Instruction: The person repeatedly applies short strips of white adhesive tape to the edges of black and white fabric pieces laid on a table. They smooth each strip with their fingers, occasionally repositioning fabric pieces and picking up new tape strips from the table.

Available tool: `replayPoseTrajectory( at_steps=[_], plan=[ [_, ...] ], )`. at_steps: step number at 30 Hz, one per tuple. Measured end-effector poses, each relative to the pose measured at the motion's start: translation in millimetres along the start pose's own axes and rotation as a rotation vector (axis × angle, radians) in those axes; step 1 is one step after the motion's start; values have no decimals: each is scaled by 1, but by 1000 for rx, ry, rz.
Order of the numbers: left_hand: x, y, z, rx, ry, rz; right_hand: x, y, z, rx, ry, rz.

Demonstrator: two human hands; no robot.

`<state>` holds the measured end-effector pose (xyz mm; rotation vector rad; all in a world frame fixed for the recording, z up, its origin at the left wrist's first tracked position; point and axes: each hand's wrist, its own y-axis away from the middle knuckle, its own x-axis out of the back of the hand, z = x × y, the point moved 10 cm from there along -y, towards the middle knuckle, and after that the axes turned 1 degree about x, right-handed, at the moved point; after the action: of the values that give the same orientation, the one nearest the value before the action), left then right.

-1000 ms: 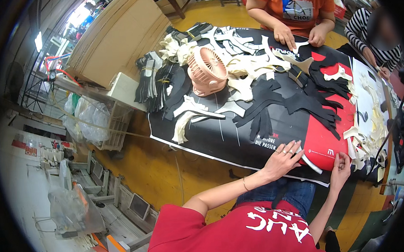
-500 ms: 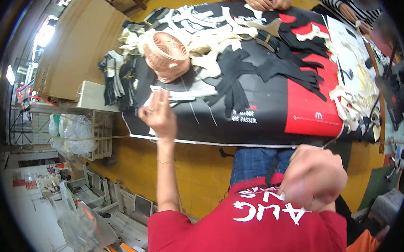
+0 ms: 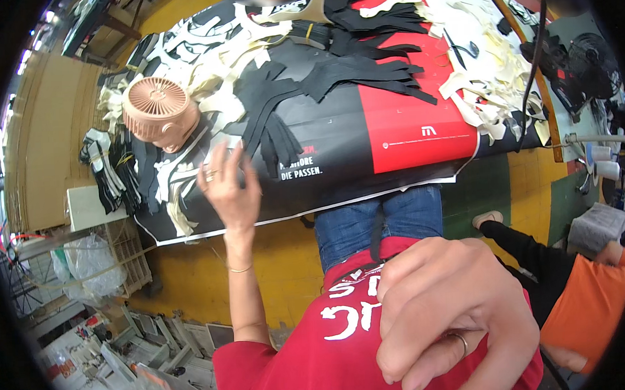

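My left hand (image 3: 232,188) is over the near left part of the table, its fingers spread apart and its tips close to a pale fabric strip (image 3: 228,140). White and cream strips (image 3: 178,174) lie just left of it, one end toward the table's front edge. Behind them stands a pink fan (image 3: 159,111). Black fabric strips (image 3: 270,106) spread out to the right of the fingers. My right hand (image 3: 457,314) is up close before my chest with its fingers curled together. Whatever is inside that grip, if anything, is hidden.
Cream cut pieces (image 3: 478,83) are heaped at the table's right end. Bundled black and white strips (image 3: 109,169) hang by its left corner, beside flattened cardboard (image 3: 52,136). A person in orange (image 3: 589,308) is at lower right. A black cable (image 3: 533,53) crosses the right side.
My view has shifted, so the table appears farther left. My left hand's fingers have spread from a closer pose beside the white strips. My right hand has come nearer to the camera.
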<state>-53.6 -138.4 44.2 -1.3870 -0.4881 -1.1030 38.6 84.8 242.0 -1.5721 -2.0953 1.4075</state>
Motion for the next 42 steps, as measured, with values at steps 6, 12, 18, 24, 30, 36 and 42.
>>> replayPoseTrajectory(
  at_steps=[6,12,18,24,30,36,42],
  plan=[
    [-52,-44,129,-235,411,-122,47,26,11,-489,236,-261],
    [-118,-95,156,-243,261,-236,149,99,16,-785,795,146],
    [-152,-119,140,-230,430,-393,212,166,17,-1022,787,451],
    [-172,-140,132,-200,578,-628,204,126,68,-801,1257,-134],
    [-186,-150,129,-199,689,-805,192,101,134,-631,1459,-382],
    [-197,-155,127,-209,717,-889,197,100,159,-607,1496,-372],
    [-168,-161,124,-164,675,-503,201,97,168,-607,1567,-401]
  ],
)
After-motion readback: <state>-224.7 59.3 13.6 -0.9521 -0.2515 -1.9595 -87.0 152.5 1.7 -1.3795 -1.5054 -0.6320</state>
